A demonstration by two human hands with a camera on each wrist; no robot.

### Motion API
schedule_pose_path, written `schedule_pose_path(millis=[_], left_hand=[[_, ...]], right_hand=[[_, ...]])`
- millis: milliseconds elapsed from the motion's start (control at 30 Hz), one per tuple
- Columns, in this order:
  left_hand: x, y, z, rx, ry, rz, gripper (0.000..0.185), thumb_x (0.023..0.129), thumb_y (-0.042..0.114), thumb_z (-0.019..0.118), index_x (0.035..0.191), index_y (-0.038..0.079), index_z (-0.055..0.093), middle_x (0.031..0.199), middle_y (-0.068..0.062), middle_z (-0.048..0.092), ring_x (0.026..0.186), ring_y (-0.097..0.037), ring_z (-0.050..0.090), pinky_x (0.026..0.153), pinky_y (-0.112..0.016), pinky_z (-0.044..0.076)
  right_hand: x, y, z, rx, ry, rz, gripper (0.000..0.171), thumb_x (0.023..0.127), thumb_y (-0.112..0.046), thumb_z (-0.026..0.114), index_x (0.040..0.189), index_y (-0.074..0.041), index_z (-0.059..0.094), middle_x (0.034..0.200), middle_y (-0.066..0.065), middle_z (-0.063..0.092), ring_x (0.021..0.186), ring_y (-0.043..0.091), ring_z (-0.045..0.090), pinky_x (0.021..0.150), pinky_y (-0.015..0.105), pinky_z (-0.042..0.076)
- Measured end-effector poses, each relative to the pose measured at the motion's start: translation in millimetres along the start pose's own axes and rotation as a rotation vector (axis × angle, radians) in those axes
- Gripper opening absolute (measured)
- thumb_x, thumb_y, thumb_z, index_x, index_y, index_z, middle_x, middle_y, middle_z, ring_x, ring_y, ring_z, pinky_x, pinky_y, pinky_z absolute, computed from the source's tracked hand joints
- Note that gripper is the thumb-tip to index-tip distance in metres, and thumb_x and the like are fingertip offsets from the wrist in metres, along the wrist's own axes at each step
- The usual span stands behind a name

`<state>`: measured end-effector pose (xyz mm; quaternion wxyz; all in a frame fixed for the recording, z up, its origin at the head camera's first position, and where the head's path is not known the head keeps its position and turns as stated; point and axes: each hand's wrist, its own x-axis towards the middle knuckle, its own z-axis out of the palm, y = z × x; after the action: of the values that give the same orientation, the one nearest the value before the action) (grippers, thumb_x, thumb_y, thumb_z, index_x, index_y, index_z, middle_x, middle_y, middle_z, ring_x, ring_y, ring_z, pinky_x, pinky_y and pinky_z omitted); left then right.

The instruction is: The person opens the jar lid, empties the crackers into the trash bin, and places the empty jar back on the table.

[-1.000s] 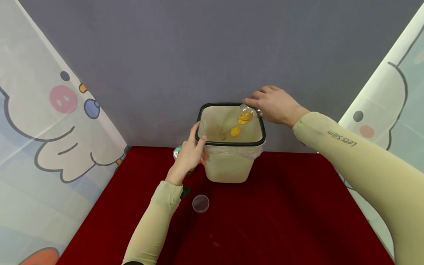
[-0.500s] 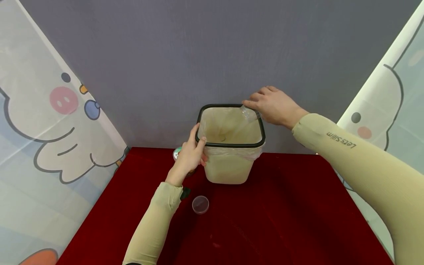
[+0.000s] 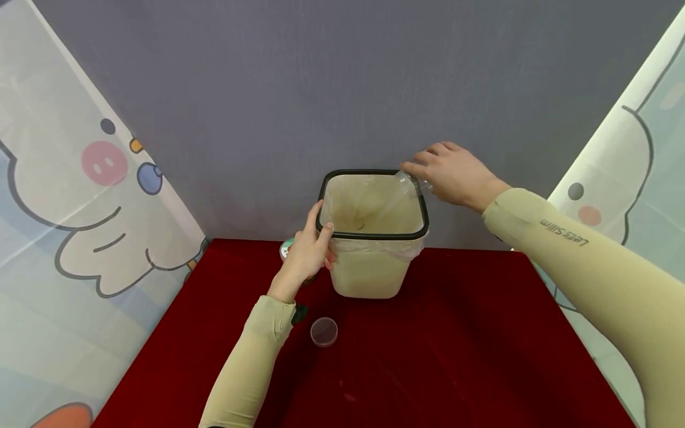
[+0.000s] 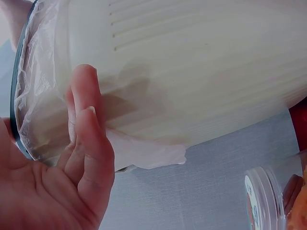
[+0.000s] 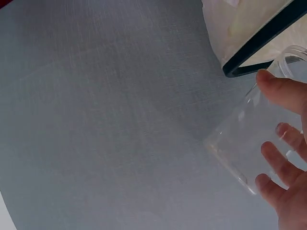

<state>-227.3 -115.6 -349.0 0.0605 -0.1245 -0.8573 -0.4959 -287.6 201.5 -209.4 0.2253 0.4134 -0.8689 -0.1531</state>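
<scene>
Emptying of the jar looks finished, in my judgement: one clear jar (image 3: 409, 182) is tipped mouth-down over the far right corner of the single beige bin (image 3: 374, 261), and nothing drops from it. The bin stands on the red table (image 3: 455, 356) near its far edge, at 12 o'clock, lined with a plastic bag. The left hand (image 3: 305, 252) holds the bin's rim at 9 o'clock, thumb inside and fingers (image 4: 86, 124) laid against the outer wall. The right hand (image 3: 455, 172), at 2 o'clock from the bin, has its fingers (image 5: 283, 93) curled around the jar. I think the next move calls for turning the jar upright and bringing it back to the table. One round clear lid (image 3: 323, 330) lies at 7 o'clock from the bin. One more jar (image 4: 276, 199), with something brown inside, stands behind the left hand.
</scene>
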Motion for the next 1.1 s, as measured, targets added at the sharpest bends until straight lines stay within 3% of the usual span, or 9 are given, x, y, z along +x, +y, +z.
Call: schedule_pose_path(millis=[133, 367, 633, 833, 1100], left_hand=[[1.0, 0.0, -0.8, 0.005, -0.001, 0.000, 0.062, 0.105, 0.051, 0.035, 0.159, 0.039, 0.007, 0.062, -0.006, 0.066, 0.046, -0.023, 0.064, 0.061, -0.039, 0.055], [1.3, -0.2, -0.9, 0.013, 0.006, -0.002, 0.062, 0.104, 0.053, 0.034, 0.159, 0.040, 0.007, 0.062, -0.005, 0.066, 0.045, -0.022, 0.064, 0.062, -0.038, 0.055], [0.0, 0.3, -1.0, 0.004, 0.001, 0.001, 0.061, 0.105, 0.050, 0.036, 0.159, 0.040, 0.007, 0.062, -0.005, 0.066, 0.046, -0.022, 0.064, 0.059, -0.038, 0.055], [0.6, 1.3, -1.1, 0.004, 0.011, 0.020, 0.061, 0.105, 0.050, 0.036, 0.159, 0.039, 0.008, 0.061, -0.005, 0.066, 0.045, -0.022, 0.063, 0.061, -0.038, 0.055], [0.9, 2.7, 0.7, -0.032, -0.002, 0.006, 0.062, 0.105, 0.050, 0.037, 0.159, 0.039, 0.008, 0.062, -0.007, 0.065, 0.045, -0.024, 0.064, 0.055, -0.039, 0.055]], right_hand=[[-9, 4, 0, 0.077, 0.007, 0.072, 0.073, 0.073, -0.001, 0.082, 0.140, -0.007, 0.054, 0.126, 0.020, 0.061, 0.114, 0.045, 0.054, 0.098, 0.058, 0.042], [-23, 6, 3, 0.218, -0.053, 0.250, 0.077, 0.078, -0.014, 0.082, 0.146, -0.007, 0.045, 0.133, 0.021, 0.055, 0.118, 0.047, 0.051, 0.086, 0.064, 0.047], [-44, 13, 13, 0.358, -0.105, 0.425, 0.079, 0.083, -0.021, 0.077, 0.146, 0.004, 0.036, 0.135, 0.030, 0.048, 0.117, 0.050, 0.050, 0.095, 0.063, 0.041], [-63, 14, 27, 0.474, -0.040, 0.543, 0.080, 0.080, -0.024, 0.078, 0.141, 0.006, 0.035, 0.123, 0.029, 0.052, 0.104, 0.045, 0.058, 0.084, 0.061, 0.047], [-92, -3, 50, 0.688, 0.077, 0.664, 0.081, 0.080, -0.022, 0.081, 0.139, 0.007, 0.032, 0.124, 0.024, 0.052, 0.110, 0.046, 0.053, 0.086, 0.061, 0.044]])
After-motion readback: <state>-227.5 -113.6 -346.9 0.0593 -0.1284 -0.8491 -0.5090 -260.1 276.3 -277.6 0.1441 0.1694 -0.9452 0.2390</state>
